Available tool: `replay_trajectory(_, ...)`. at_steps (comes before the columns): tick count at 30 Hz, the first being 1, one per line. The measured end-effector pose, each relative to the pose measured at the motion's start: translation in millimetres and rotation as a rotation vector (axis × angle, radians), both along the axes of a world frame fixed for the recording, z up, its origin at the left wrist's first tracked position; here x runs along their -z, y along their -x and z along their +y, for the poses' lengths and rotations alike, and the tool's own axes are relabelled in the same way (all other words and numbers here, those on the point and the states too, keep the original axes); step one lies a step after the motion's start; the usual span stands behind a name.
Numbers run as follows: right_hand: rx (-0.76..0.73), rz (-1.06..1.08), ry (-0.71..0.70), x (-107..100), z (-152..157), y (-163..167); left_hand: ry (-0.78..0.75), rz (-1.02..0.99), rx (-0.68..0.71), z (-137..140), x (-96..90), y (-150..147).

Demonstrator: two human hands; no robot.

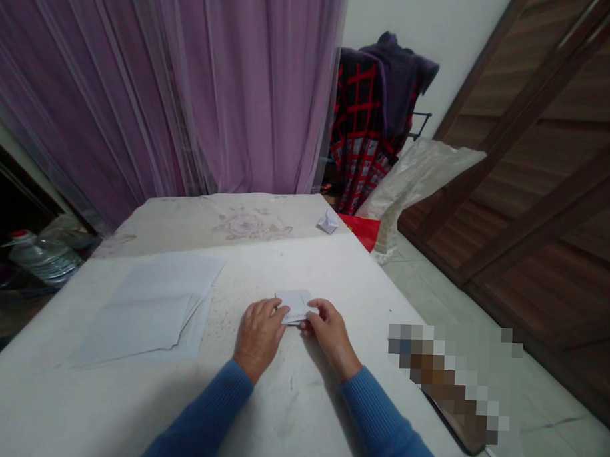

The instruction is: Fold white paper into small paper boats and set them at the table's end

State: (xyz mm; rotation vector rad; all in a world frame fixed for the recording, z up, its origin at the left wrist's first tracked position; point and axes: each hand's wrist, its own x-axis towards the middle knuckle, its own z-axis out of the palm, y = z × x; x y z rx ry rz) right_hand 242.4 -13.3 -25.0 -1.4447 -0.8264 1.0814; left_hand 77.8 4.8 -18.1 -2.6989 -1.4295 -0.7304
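A small folded piece of white paper (pixel 295 301) lies between my hands near the middle of the table. My left hand (pixel 261 333) grips its left side, with the thumb on top and the other fingers along the edge. On the right side, my right hand (pixel 330 331) pinches the paper between thumb and fingers. The near edge of the paper shows layers slightly apart. Parts of my fingertips under the paper are hidden.
A stack of white paper sheets (pixel 142 303) lies on the left of the table (pixel 273 401). A folded paper shape (pixel 328 222) stands near the far right corner. At the right edge is a dark, flat object (pixel 465 431), partly pixelated. A plastic bottle (pixel 44 256) stands beyond the left edge.
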Motion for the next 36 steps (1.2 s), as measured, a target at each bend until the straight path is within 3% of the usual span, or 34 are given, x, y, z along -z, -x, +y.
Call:
replay_trajectory(6, -0.122, -0.415, -0.118, 7, -32, 11, 0.030, 0.023, 0.105, -12, 0.9, 27)
replay_trajectory(12, -0.168, -0.671, -0.157, 2, -40, 28, -0.070, 0.068, 0.071, -8, -4.4, 29)
replay_trajectory(16, -0.288, -0.855, -0.158, -10, -36, 17, -0.096, 0.086, 0.097, 1, 2.4, 31)
replay_trajectory(21, -0.362, -1.291, -0.260, -24, -23, -13, -0.077, 0.068, 0.117, 5, 10.3, 35)
replay_trajectory(30, -0.428, -1.248, -0.443, -11, -1, -39, 0.031, 0.041, 0.099, 7, 6.7, 35)
replay_trajectory(36, -0.409, -1.163, -0.466, -5, 7, -40, 0.127, -0.077, 0.064, 10, 5.1, 36)
